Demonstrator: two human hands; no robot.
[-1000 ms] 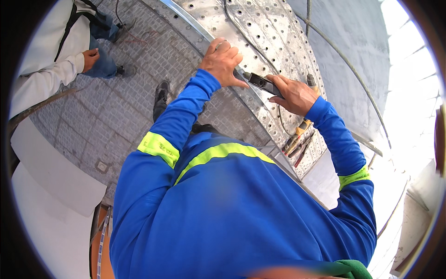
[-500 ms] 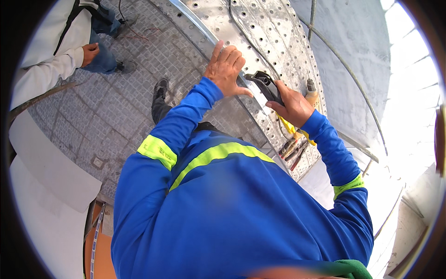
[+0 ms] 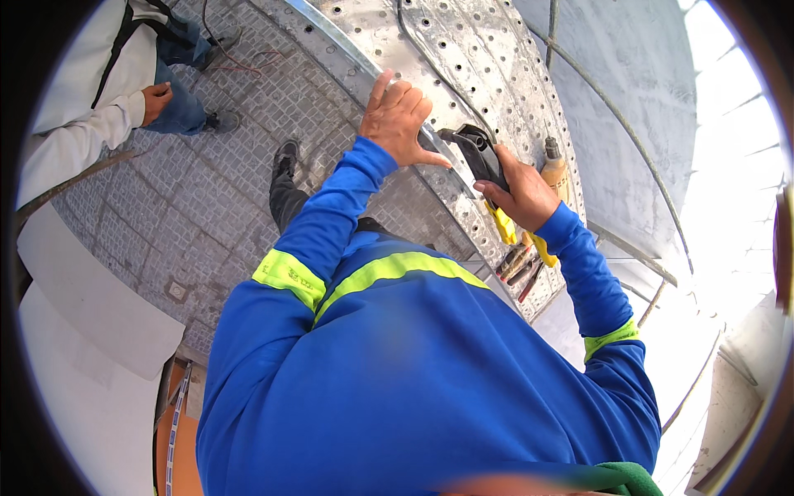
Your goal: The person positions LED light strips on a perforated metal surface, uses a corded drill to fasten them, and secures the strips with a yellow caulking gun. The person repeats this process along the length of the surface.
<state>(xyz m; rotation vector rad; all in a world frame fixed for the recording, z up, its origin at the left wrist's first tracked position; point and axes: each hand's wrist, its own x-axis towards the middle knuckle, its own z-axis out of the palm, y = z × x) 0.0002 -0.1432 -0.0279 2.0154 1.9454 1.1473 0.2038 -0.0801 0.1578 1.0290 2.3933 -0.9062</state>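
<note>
A long, narrow metal strip (image 3: 345,45) lies along the near edge of a perforated metal worktable (image 3: 459,37). My left hand (image 3: 397,122) lies over the strip, its thumb stretched toward the right and its fingers reaching across the metal. My right hand (image 3: 523,190) is wrapped round a black hand tool (image 3: 480,153) with a rounded body and a short projecting nose. The tool's nose is at the strip, just right of my left hand. Its lower part is hidden in my palm, and its exact kind cannot be made out.
Beside my right hand stand a bottle (image 3: 554,169) and a yellow-handled thing (image 3: 499,223). Several hand tools (image 3: 523,263) lie at the table's near end. A dark cable (image 3: 422,45) crosses the tabletop. Another person (image 3: 99,74) stands on the paved floor (image 3: 207,207) at far left.
The black tool has shifted slightly down and right, with my right hand round it. My left hand has stayed nearly in place on the strip. The view has moved a little.
</note>
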